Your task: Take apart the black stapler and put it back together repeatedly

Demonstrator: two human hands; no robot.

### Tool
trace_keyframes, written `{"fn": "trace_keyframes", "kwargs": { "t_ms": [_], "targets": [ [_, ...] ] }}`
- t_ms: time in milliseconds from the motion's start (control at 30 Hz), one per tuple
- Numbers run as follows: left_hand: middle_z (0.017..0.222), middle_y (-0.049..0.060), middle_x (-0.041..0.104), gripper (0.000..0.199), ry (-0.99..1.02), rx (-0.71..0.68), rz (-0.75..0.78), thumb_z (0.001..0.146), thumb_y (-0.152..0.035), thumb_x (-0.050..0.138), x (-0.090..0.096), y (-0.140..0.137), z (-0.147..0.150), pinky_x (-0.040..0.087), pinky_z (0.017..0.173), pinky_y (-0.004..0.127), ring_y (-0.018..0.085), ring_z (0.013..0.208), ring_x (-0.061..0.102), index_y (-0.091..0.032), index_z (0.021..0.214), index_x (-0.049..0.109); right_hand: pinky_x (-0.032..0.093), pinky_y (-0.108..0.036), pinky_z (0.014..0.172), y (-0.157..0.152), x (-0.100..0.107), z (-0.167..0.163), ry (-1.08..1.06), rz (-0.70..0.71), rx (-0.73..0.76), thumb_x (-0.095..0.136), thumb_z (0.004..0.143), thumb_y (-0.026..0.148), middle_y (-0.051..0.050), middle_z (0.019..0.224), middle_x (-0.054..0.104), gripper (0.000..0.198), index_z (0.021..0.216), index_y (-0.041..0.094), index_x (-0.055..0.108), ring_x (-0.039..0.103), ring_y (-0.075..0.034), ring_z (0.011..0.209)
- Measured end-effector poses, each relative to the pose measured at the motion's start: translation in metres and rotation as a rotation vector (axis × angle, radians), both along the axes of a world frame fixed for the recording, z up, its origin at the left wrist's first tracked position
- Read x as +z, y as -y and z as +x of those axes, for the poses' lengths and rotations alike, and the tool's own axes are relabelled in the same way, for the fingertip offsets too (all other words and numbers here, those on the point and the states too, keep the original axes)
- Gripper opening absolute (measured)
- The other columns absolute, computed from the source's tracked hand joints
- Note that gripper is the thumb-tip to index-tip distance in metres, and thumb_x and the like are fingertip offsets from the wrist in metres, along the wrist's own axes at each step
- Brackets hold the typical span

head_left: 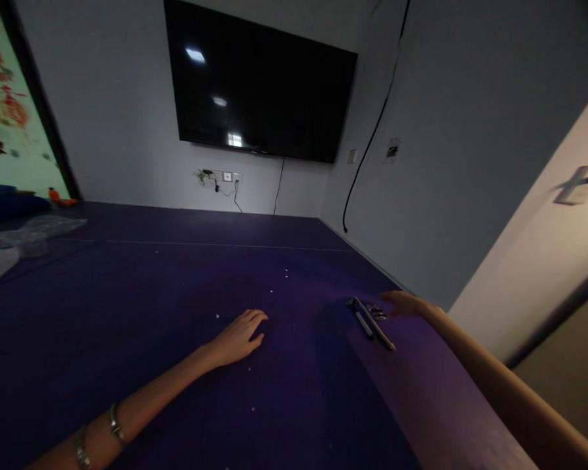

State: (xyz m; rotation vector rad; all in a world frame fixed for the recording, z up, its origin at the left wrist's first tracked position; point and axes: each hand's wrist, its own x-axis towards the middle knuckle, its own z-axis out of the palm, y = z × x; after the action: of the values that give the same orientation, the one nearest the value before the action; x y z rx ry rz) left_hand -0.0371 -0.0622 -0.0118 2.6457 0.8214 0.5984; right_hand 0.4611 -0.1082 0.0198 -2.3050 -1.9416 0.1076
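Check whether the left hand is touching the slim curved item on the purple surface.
Apart. The head view shows a broad stretch of the purple surface between the left hand and the slim curved item.

Items by right hand: too small to identify. Plastic cut off left; TV, top.

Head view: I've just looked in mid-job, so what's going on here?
A person's right hand is right beside some small dark pieces on the purple surface; whether it touches them I cannot tell. Next to those lie a long curved stick and a shorter slim tool. The left hand is palm down, apart from them, with nothing visible in it.
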Motion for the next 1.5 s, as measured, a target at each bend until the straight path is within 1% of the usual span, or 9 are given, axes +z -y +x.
{"fn": "trace_keyframes", "kwargs": {
  "t_ms": [100,233,333,433,533,633,767,933,1500],
  "targets": [
    [0.121,0.007,0.051,0.034,-0.009,0.065,0.047,0.081,-0.025,0.045,-0.005,-0.014,-0.014,0.032,0.101,0.038,0.02,0.115,0.044,-0.02,0.114,0.05,0.045,-0.03,0.082,-0.001,0.0,-0.009,-0.032,-0.071,0.067,0.066,0.056,0.014,-0.013,0.107,0.065,0.055,0.111,0.016,0.063,0.06,-0.025,0.096],
    [0.123,0.01,0.05,0.034,-0.036,0.224,0.08,0.079,-0.025,0.045,-0.016,-0.036,-0.037,0.033,0.1,0.04,0.022,0.117,0.042,-0.018,0.113,0.051,0.046,-0.03,0.081,-0.003,-0.009,-0.055,-0.16,0.041,0.187,0.056,0.072,0.028,-0.01,0.11,0.063,0.044,0.115,0.017,0.059,0.06,-0.024,0.096],
    [0.125,0.013,0.049,0.036,-0.058,0.34,0.092,0.079,-0.025,0.045,-0.023,-0.05,-0.053,0.032,0.1,0.041,0.023,0.119,0.041,-0.015,0.113,0.05,0.045,-0.031,0.086,-0.003,-0.022,-0.106,-0.262,0.164,0.262,0.051,0.075,0.031,-0.01,0.112,0.062,0.045,0.118,0.016,0.056,0.059,-0.024,0.1],
    [0.126,0.015,0.047,0.037,-0.078,0.414,0.111,0.08,-0.025,0.044,-0.026,-0.058,-0.066,0.03,0.102,0.04,0.024,0.121,0.04,-0.012,0.114,0.049,0.039,-0.035,0.095,-0.001,-0.035,-0.157,-0.271,0.244,0.35,0.049,0.078,0.034,-0.011,0.118,0.058,0.046,0.12,0.016,0.054,0.053,-0.024,0.11],
    [0.126,0.017,0.047,0.038,-0.1,0.457,0.109,0.081,-0.026,0.043,-0.028,-0.061,-0.08,0.03,0.102,0.04,0.024,0.121,0.041,-0.01,0.114,0.05,0.036,-0.037,0.099,0.002,-0.046,-0.194,-0.274,0.215,0.421,0.046,0.08,0.037,-0.011,0.124,0.053,0.047,0.123,0.017,0.051,0.048,-0.024,0.114],
    [0.127,0.017,0.048,0.039,-0.112,0.481,0.091,0.082,-0.029,0.041,-0.032,-0.062,-0.093,0.03,0.102,0.04,0.025,0.122,0.04,-0.009,0.114,0.051,0.034,-0.04,0.099,0.004,-0.058,-0.216,-0.23,0.177,0.395,0.045,0.081,0.041,-0.011,0.129,0.049,0.05,0.125,0.019,0.048,0.044,-0.025,0.119],
    [0.131,0.015,0.046,0.04,-0.118,0.503,0.087,0.085,-0.03,0.036,-0.04,-0.065,-0.106,0.028,0.104,0.04,0.024,0.127,0.035,-0.011,0.118,0.049,0.029,-0.044,0.101,0.008,-0.069,-0.228,-0.145,0.181,0.343,0.04,0.084,0.044,-0.009,0.132,0.046,0.046,0.124,0.023,0.05,0.039,-0.026,0.123],
    [0.135,0.016,0.042,0.044,-0.177,0.496,0.101,0.087,-0.03,0.032,-0.048,-0.071,-0.11,0.024,0.107,0.037,0.023,0.129,0.032,-0.008,0.121,0.049,0.026,-0.045,0.102,0.014,-0.072,-0.231,-0.075,0.216,0.315,0.033,0.087,0.045,-0.008,0.133,0.045,0.047,0.124,0.022,0.051,0.035,-0.024,0.126],
    [0.135,0.015,0.042,0.047,-0.174,0.479,0.145,0.088,-0.03,0.03,-0.05,-0.066,-0.111,0.025,0.106,0.037,0.023,0.129,0.031,-0.008,0.124,0.049,0.026,-0.047,0.103,0.016,-0.071,-0.232,-0.076,0.214,0.321,0.033,0.087,0.042,-0.007,0.135,0.044,0.046,0.126,0.024,0.049,0.034,-0.024,0.127]
  ]
}}
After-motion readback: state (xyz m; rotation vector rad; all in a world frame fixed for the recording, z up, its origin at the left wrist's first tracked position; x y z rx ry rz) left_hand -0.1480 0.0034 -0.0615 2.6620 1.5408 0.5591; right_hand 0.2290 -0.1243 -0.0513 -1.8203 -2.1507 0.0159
